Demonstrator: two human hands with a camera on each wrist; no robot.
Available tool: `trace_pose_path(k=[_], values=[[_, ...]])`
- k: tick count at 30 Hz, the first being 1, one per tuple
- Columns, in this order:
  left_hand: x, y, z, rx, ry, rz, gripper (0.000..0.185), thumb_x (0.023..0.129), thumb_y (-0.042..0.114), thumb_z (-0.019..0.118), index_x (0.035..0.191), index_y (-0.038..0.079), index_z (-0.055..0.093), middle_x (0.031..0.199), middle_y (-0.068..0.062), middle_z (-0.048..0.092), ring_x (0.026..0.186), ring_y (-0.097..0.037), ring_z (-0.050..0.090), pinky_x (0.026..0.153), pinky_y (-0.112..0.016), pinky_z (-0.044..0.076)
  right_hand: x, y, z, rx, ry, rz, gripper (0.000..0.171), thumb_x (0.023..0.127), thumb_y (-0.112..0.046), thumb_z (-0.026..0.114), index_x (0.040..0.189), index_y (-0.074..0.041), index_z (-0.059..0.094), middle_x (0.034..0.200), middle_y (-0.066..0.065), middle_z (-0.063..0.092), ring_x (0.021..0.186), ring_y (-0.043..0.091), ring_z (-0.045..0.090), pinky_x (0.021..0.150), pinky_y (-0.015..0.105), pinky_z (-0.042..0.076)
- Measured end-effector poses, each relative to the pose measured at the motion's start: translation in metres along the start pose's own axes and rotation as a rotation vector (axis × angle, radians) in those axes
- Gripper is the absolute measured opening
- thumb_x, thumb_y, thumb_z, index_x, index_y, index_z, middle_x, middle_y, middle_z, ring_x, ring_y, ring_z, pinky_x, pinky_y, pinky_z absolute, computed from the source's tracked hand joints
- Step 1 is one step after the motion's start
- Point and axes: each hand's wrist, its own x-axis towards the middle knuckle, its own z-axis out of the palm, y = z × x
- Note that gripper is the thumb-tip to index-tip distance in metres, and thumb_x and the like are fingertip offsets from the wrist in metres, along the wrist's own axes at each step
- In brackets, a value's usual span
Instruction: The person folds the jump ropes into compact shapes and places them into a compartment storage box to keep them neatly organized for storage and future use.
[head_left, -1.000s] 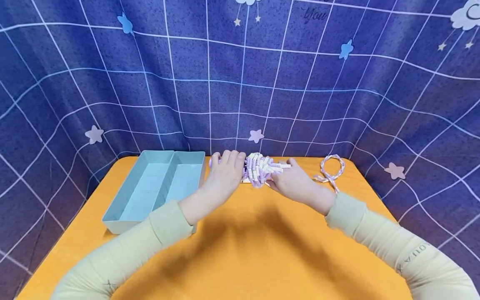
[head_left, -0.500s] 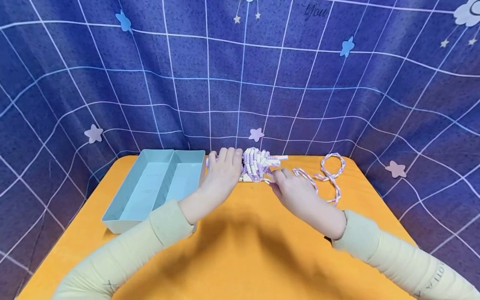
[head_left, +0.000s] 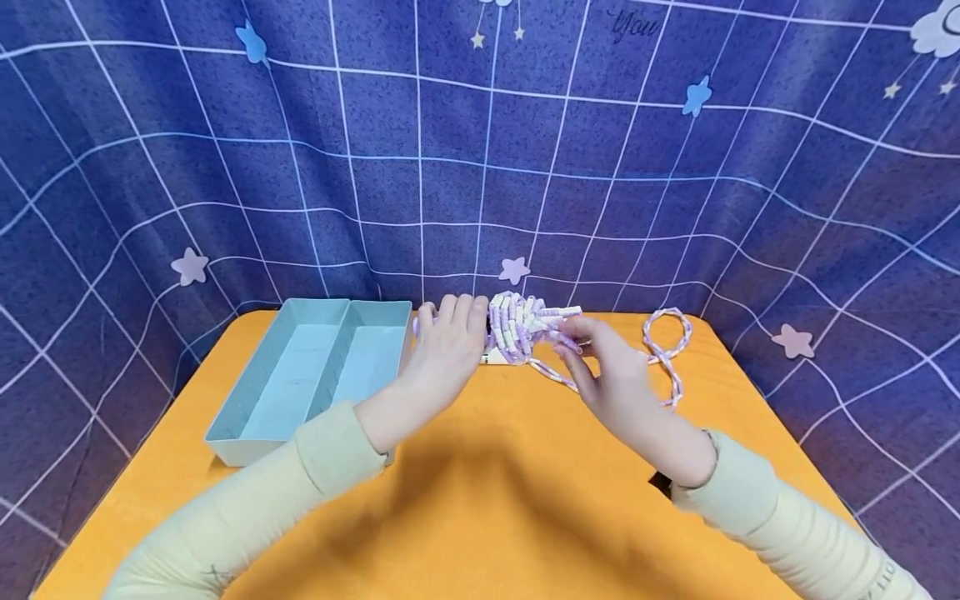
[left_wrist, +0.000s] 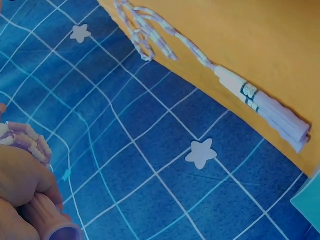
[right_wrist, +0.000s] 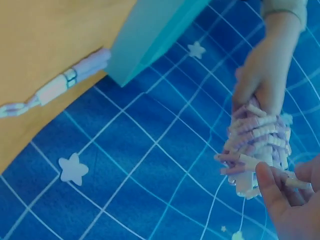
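A beaded jump rope in lilac and white is wound into a thick bundle (head_left: 516, 327) round one of its handles. My left hand (head_left: 450, 342) grips that handle, whose hollow lilac end (left_wrist: 50, 220) sticks out below the fingers in the left wrist view. At the bundle's other side, my right hand (head_left: 615, 367) pinches a beaded strand (right_wrist: 248, 162) between thumb and fingers. The second handle (left_wrist: 237, 90), white and lilac with a dark printed band, lies on the table beneath. From it, loose beaded rope (head_left: 553, 373) runs to the right behind my right hand.
A pale blue two-compartment tray (head_left: 326, 371) stands left of my left hand on the orange table (head_left: 480, 517). Farther right, a loop of the rope (head_left: 686, 333) lies near the back edge. A dark blue curtain (head_left: 450, 192) hangs behind.
My right hand has come away from the bundle's tip, dipped toward the table, then moved right and turned, now pinching a strand. The left hand has stayed nearly still on the handle.
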Motion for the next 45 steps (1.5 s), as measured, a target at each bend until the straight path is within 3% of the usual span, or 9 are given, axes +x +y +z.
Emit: trace_pose_path(k=[3, 6, 13, 15, 20, 23, 29, 38, 45], values=[[-0.001, 0.000, -0.001, 0.002, 0.003, 0.000, 0.029, 0.098, 0.007, 0.024, 0.116, -0.003, 0.044, 0.088, -0.011, 0.048, 0.081, -0.027, 0.044, 0.071, -0.042, 0.034, 0.003, 0.001, -0.005, 0.093, 0.062, 0.056, 0.016, 0.084, 0.003, 0.065, 0.099, 0.004, 0.064, 0.094, 0.014, 0.062, 0.078, 0.020, 0.066, 0.069, 0.018, 0.053], [-0.001, 0.000, -0.002, 0.006, 0.017, 0.008, 0.028, 0.098, 0.007, 0.025, 0.116, -0.002, 0.044, 0.088, -0.010, 0.048, 0.081, -0.027, 0.045, 0.071, -0.042, 0.034, 0.006, 0.002, -0.011, 0.120, 0.057, 0.088, 0.030, 0.074, 0.016, 0.067, 0.100, 0.001, 0.069, 0.096, 0.014, 0.060, 0.077, 0.016, 0.065, 0.071, 0.015, 0.052], [-0.003, 0.001, -0.003, -0.007, 0.046, 0.050, 0.026, 0.097, 0.007, 0.026, 0.113, 0.000, 0.045, 0.090, -0.010, 0.048, 0.080, -0.027, 0.044, 0.071, -0.042, 0.035, 0.014, 0.009, -0.023, 0.258, -0.030, 0.237, 0.043, 0.074, 0.014, 0.069, 0.114, 0.002, 0.060, 0.098, 0.012, 0.059, 0.072, 0.012, 0.067, 0.060, 0.020, 0.054], [-0.003, 0.001, -0.004, -0.001, 0.046, 0.059, 0.026, 0.098, 0.008, 0.026, 0.113, 0.000, 0.045, 0.090, -0.009, 0.048, 0.080, -0.026, 0.044, 0.071, -0.042, 0.035, 0.016, 0.012, -0.026, 0.246, -0.072, 0.241, 0.043, 0.073, 0.012, 0.070, 0.114, 0.000, 0.062, 0.100, 0.011, 0.060, 0.070, 0.010, 0.065, 0.059, 0.020, 0.054], [-0.003, 0.003, -0.007, -0.013, 0.034, 0.072, 0.025, 0.098, 0.008, 0.026, 0.113, 0.001, 0.044, 0.091, -0.009, 0.048, 0.081, -0.025, 0.044, 0.073, -0.042, 0.036, 0.020, 0.017, -0.031, 0.072, -0.144, 0.105, 0.027, 0.074, 0.006, 0.074, 0.099, -0.003, 0.067, 0.091, 0.004, 0.065, 0.069, 0.007, 0.061, 0.062, 0.016, 0.051], [-0.003, 0.004, -0.010, -0.028, 0.022, 0.077, 0.024, 0.098, 0.006, 0.027, 0.114, 0.000, 0.044, 0.091, -0.009, 0.048, 0.082, -0.026, 0.044, 0.073, -0.042, 0.035, 0.021, 0.016, -0.030, -0.010, -0.119, -0.001, 0.022, 0.075, 0.006, 0.072, 0.094, -0.001, 0.062, 0.088, 0.006, 0.063, 0.071, 0.012, 0.060, 0.063, 0.019, 0.051], [0.000, 0.007, -0.016, -0.014, 0.010, 0.067, 0.025, 0.099, 0.006, 0.025, 0.115, 0.001, 0.043, 0.090, -0.008, 0.047, 0.081, -0.025, 0.043, 0.073, -0.041, 0.034, 0.021, 0.010, -0.023, -0.145, -0.012, -0.231, 0.005, 0.087, -0.001, 0.052, 0.087, 0.002, 0.056, 0.089, 0.014, 0.057, 0.065, 0.017, 0.056, 0.055, 0.025, 0.049], [0.004, 0.003, -0.019, 0.026, 0.063, 0.011, 0.024, 0.097, 0.006, 0.027, 0.113, 0.000, 0.043, 0.087, -0.009, 0.048, 0.079, -0.026, 0.045, 0.068, -0.040, 0.035, 0.020, 0.007, -0.023, -0.070, -0.052, -0.220, 0.020, 0.094, -0.013, 0.052, 0.086, 0.001, 0.064, 0.105, 0.015, 0.067, 0.076, 0.020, 0.066, 0.061, 0.026, 0.053], [0.005, 0.003, -0.021, -0.049, 0.082, -0.013, 0.020, 0.098, 0.004, 0.029, 0.112, -0.002, 0.042, 0.084, -0.009, 0.046, 0.075, -0.025, 0.042, 0.066, -0.040, 0.032, 0.024, 0.002, -0.026, -0.079, 0.016, -0.303, 0.024, 0.092, -0.011, 0.055, 0.098, 0.007, 0.070, 0.109, 0.020, 0.066, 0.077, 0.025, 0.064, 0.059, 0.030, 0.051]])
